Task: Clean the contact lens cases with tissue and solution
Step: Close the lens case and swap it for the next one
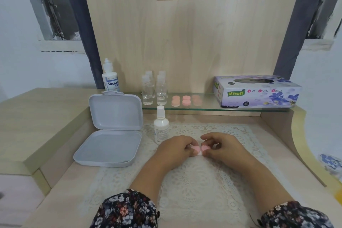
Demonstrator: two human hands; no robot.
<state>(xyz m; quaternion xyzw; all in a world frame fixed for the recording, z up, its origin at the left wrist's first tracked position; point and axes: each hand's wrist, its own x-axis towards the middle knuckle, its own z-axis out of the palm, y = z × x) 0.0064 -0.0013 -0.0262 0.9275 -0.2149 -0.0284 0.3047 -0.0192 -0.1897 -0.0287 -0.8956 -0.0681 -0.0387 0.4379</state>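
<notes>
Early stage: left hand [175,147] and right hand [221,146] both pinch one pink lens case [199,148] over the lace mat [185,187]; three cases [186,100] wait on glass shelf [203,109], tissue box [257,91] untouched

A pink contact lens case [200,148] is held low over the lace mat, its two round lids side by side, one pinched at each end. Three more pink contact lens cases [186,100] are laid in a row on the glass shelf. The solution bottle [161,126], white and capped, is stood upright at the mat's far left corner. The tissue box [256,91], purple-flowered and marked "Mysoft", is set at the shelf's right end.
</notes>
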